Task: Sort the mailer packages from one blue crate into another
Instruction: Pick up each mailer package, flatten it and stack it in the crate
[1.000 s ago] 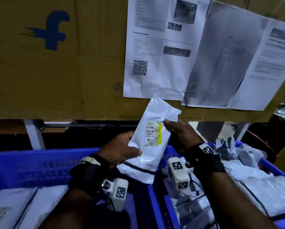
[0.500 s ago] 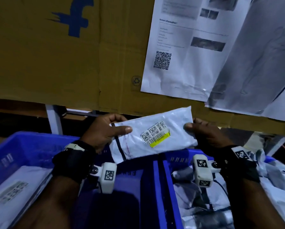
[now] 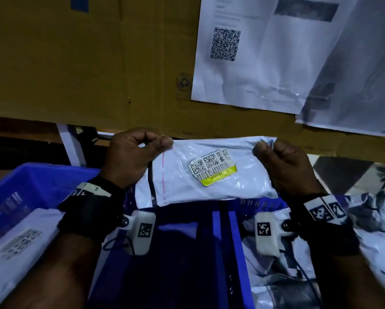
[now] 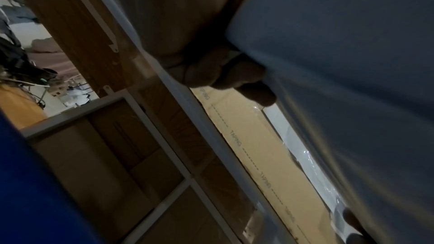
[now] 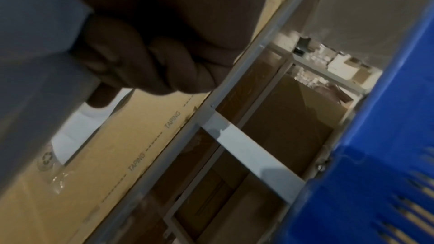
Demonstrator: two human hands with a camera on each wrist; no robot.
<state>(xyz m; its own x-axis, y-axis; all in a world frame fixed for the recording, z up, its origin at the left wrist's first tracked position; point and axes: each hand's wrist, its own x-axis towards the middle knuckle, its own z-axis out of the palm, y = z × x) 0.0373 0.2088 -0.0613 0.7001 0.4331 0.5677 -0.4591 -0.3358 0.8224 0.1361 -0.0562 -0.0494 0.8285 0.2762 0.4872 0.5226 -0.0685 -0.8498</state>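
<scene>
A: From the head view, what surrounds the hands?

B: A cardboard wall fills the far side, with printed sheets taped on it at the right. Below, a blue crate on the left holds a flat white mailer; a second blue crate on the right is heaped with crumpled mailers. Nothing blocks the held white mailer package; only the hands cover its two upper corners.

A: And the grip?

B: The package hangs in the air above the gap between the crates, long side level, its barcode label facing the camera. The left hand pinches its upper left corner between thumb and curled fingers; the right hand pinches the upper right corner the same way.

A: Left wrist view?

B: The package fills the right side, blurred. Curled fingers close on its edge. Beyond them, a metal rack and cardboard.

A: Right wrist view?

B: The package fills the left; fingers are curled tight against its edge. A blue crate wall stands right, rack bars between.
</scene>
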